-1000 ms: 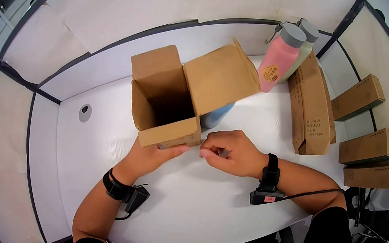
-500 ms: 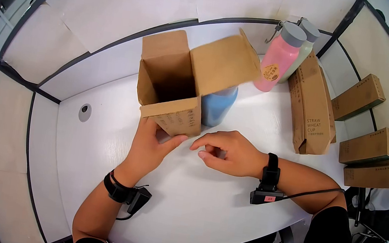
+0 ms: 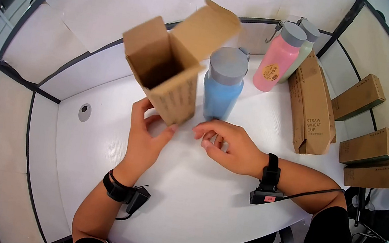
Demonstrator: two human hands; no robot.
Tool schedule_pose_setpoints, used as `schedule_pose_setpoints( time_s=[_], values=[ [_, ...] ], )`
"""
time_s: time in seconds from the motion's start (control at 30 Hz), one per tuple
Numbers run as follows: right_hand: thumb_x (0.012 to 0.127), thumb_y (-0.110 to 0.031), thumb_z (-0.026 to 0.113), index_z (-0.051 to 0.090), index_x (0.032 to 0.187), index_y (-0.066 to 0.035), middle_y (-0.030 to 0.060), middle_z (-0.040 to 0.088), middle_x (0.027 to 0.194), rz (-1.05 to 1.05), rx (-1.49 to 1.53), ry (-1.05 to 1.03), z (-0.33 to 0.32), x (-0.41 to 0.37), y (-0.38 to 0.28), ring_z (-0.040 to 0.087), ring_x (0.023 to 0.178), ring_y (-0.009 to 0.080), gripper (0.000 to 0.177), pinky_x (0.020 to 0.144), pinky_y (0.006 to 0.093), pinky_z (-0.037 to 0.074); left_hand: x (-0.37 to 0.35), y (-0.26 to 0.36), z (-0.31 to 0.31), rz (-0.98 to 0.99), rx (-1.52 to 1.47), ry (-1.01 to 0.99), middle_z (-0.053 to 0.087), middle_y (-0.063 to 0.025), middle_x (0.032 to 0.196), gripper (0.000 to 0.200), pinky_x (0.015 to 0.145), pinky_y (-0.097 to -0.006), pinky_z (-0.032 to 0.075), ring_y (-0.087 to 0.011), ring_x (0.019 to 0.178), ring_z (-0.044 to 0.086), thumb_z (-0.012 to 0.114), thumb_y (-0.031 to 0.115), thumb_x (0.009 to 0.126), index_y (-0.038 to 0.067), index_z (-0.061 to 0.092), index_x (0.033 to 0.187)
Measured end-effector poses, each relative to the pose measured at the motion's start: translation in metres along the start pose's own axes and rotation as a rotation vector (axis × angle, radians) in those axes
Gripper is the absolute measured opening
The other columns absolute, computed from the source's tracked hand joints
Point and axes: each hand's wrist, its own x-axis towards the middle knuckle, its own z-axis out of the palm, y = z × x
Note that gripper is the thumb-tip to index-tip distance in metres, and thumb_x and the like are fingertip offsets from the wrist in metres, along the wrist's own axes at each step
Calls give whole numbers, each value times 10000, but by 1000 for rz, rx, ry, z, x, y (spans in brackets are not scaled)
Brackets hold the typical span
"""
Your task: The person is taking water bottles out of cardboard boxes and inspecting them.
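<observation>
An open brown cardboard box point(image 3: 178, 97) leans, its flaps up and its inside dark. My left hand point(image 3: 145, 137) is at its lower near end, thumb at the bottom corner and fingers around the left side; part of that grip is hidden behind the box. To the right of the box a blue bottle point(image 3: 222, 95) with a grey lid stands upright on the white table point(image 3: 183, 204). Just in front of the bottle is my right hand point(image 3: 230, 149), its fingers loosely curled and apart, with nothing seen in them.
A pink bottle point(image 3: 276, 66) and a pale green bottle point(image 3: 306, 50) stand at the back right. Beside them lies a long carton point(image 3: 311, 110). Smaller cartons point(image 3: 369, 146) sit along the right edge. Panels point(image 3: 146, 5) enclose the table, which has a cable hole point(image 3: 85, 112).
The box has turned and tilted, shifting up and left, so the blue bottle's lid now shows. My left hand has moved slightly with it. My right hand's fingers have moved a little.
</observation>
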Motion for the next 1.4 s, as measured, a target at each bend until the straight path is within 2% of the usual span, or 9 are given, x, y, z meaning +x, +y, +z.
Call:
schedule_pose_setpoints(
  time_s=[0.07,0.13,0.17,0.23,0.53,0.67,0.93,1.23,1.4],
  values=[
    [1020,-99,660,595,1434,-100,73,719,1224,37,41,2,0,1,-2,677,931,153,419,689,309,552,1,7,-1,-144,-187,80,462,-134,1439,683,1119,-445,517,-270,1386,524,777,44,934,1,395,1498],
    [1027,-81,639,424,1623,-102,89,713,1311,62,64,27,1,2,-5,676,917,149,635,701,280,552,5,3,-2,-57,-141,105,481,-140,1431,657,1153,-453,491,-274,1403,509,747,40,950,1,388,1499],
    [1027,-81,639,424,1623,-102,89,713,1311,63,64,27,-1,2,-7,676,917,149,635,701,280,552,5,6,-2,-56,-182,97,488,-138,1432,660,1163,-460,483,-274,1405,509,744,41,950,1,387,1504],
    [1032,-18,592,243,1726,-109,109,687,1371,143,96,-53,-5,2,-10,695,1064,148,782,781,261,538,5,6,-3,-54,-223,90,495,-135,1432,663,1174,-466,475,-273,1408,510,741,42,951,1,386,1509],
    [1030,9,532,-19,1746,-145,185,598,1449,148,423,126,-2,1,4,709,991,177,916,795,283,560,3,1,-6,-90,-188,37,498,-165,1513,693,1140,-444,483,-274,1423,513,740,62,952,9,378,1540],
    [1048,-7,504,-45,1746,-169,193,584,1459,176,496,202,-8,5,4,713,988,195,902,803,302,568,3,2,-5,-82,-213,44,494,-170,1529,697,1141,-439,484,-273,1427,511,740,67,954,10,378,1547],
    [1046,-29,468,152,1712,-150,145,582,1358,237,695,343,-14,8,2,685,931,205,747,845,340,547,4,2,-6,-81,-249,-1,527,-129,1502,666,1132,-430,489,-236,1371,558,755,93,960,12,415,1527],
    [1066,-97,438,199,1694,-115,145,520,1342,237,771,411,-17,8,3,640,896,182,673,861,339,521,3,8,-7,-115,-367,-6,598,-104,1426,629,1142,-416,478,-213,1329,586,759,112,968,23,456,1512],
    [1090,-162,423,222,1688,-114,147,529,1348,198,811,400,-18,9,7,643,898,187,633,875,350,514,-3,-23,-16,-120,-688,-22,606,-89,1456,608,1183,-433,457,-224,1365,579,747,178,990,28,487,1519]
  ],
)
